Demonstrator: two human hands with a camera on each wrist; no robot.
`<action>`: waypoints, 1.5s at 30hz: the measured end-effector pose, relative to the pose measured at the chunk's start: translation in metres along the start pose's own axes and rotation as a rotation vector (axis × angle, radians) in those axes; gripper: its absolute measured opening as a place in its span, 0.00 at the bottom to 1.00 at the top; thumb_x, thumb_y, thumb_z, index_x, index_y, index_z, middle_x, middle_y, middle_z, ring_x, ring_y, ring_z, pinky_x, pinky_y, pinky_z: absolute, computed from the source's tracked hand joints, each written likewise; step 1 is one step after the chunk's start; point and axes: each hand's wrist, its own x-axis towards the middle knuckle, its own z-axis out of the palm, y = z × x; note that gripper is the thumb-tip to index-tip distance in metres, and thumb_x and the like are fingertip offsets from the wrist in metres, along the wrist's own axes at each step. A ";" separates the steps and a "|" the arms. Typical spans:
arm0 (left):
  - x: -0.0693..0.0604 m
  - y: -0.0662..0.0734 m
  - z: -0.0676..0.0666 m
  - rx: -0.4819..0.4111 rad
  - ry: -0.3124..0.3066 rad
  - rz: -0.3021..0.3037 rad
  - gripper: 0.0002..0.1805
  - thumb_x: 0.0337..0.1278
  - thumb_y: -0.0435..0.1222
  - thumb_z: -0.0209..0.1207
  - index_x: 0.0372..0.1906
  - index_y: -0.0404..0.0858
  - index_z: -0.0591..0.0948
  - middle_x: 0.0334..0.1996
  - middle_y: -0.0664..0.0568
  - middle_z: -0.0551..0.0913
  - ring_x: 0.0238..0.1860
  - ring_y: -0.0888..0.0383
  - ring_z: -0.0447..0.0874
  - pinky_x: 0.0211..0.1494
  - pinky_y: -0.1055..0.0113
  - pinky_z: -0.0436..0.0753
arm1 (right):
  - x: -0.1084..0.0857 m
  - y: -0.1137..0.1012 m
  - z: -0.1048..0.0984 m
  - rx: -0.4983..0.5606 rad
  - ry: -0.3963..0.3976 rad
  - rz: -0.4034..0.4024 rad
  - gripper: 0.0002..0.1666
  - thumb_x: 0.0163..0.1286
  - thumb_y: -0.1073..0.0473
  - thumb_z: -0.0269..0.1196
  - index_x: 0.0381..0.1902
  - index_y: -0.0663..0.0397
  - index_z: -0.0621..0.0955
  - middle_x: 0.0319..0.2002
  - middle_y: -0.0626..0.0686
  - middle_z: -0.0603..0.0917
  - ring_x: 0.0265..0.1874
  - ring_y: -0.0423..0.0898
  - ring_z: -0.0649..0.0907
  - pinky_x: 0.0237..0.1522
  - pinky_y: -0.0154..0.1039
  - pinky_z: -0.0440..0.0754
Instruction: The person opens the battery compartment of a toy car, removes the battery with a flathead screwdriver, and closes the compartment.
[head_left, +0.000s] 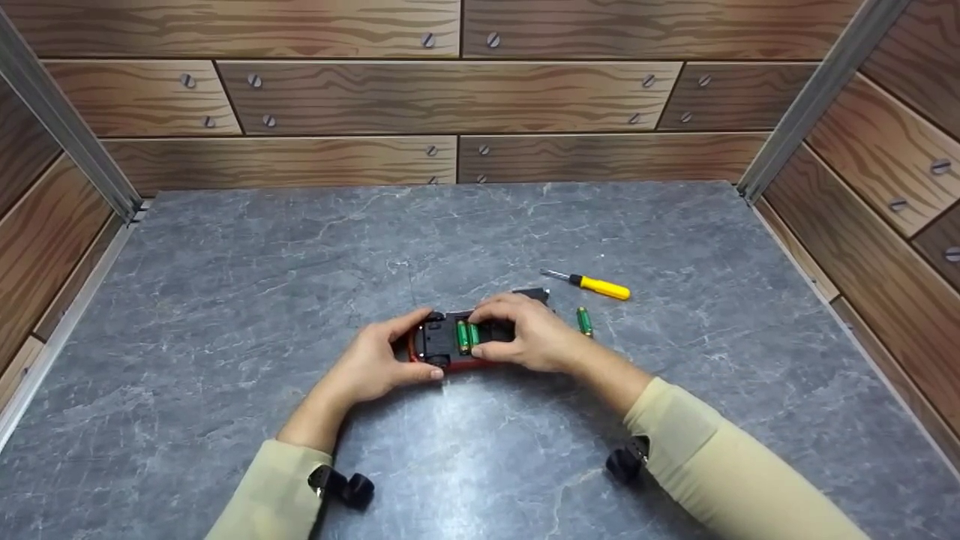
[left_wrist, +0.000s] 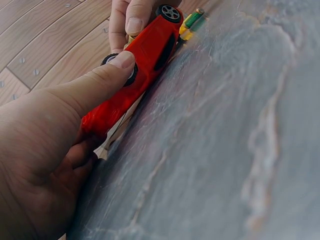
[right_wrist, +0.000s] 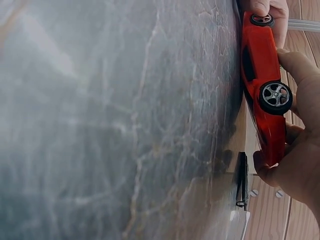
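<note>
A red toy car [head_left: 439,337] lies upside down on the table, its black underside facing up. My left hand [head_left: 375,358] grips one end of it, with the thumb [left_wrist: 120,61] by a wheel in the left wrist view. Two green batteries [head_left: 463,337] sit side by side in the opening in the underside. My right hand [head_left: 536,334] pinches the right-hand one of these between thumb and fingers. The same hand partly covers the other half of the car. Another green battery [head_left: 584,321] lies on the table beyond my right wrist.
A screwdriver [head_left: 604,288] with a yellow handle lies behind and right of the car. Close behind my right hand is a black piece [head_left: 532,294], partly hidden. Wood-patterned walls [head_left: 450,97] enclose the grey marbled table [head_left: 262,262] at the back and sides.
</note>
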 end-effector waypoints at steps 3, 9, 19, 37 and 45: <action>0.000 0.000 0.000 -0.007 0.002 0.007 0.54 0.44 0.48 0.84 0.78 0.40 0.73 0.71 0.41 0.78 0.70 0.44 0.76 0.78 0.45 0.68 | 0.001 0.000 0.000 0.008 -0.002 0.002 0.26 0.68 0.47 0.74 0.59 0.50 0.86 0.64 0.55 0.82 0.66 0.57 0.78 0.72 0.58 0.71; 0.000 0.000 0.000 0.002 0.004 0.006 0.53 0.44 0.48 0.84 0.78 0.40 0.73 0.71 0.41 0.78 0.71 0.44 0.76 0.78 0.46 0.68 | 0.001 0.001 -0.001 0.034 0.005 -0.022 0.24 0.67 0.49 0.73 0.58 0.52 0.87 0.63 0.56 0.84 0.65 0.57 0.79 0.72 0.57 0.73; 0.001 0.001 0.000 -0.012 0.002 0.008 0.53 0.44 0.48 0.84 0.77 0.39 0.73 0.71 0.42 0.78 0.71 0.44 0.75 0.78 0.46 0.68 | 0.000 0.003 -0.005 0.057 -0.022 -0.034 0.24 0.66 0.47 0.75 0.56 0.49 0.88 0.63 0.54 0.83 0.66 0.55 0.79 0.70 0.57 0.74; 0.000 0.000 0.000 -0.033 0.000 -0.013 0.54 0.44 0.48 0.84 0.78 0.40 0.73 0.71 0.43 0.78 0.71 0.45 0.76 0.78 0.47 0.67 | 0.000 0.005 -0.006 0.097 -0.030 -0.045 0.28 0.62 0.50 0.79 0.59 0.47 0.86 0.63 0.49 0.83 0.65 0.50 0.79 0.70 0.52 0.74; 0.000 0.000 -0.001 -0.028 -0.015 -0.005 0.53 0.45 0.47 0.84 0.78 0.40 0.73 0.71 0.44 0.78 0.70 0.47 0.77 0.78 0.47 0.68 | -0.003 0.005 -0.008 0.154 0.009 -0.010 0.29 0.60 0.52 0.79 0.59 0.43 0.85 0.62 0.46 0.84 0.61 0.49 0.80 0.67 0.53 0.76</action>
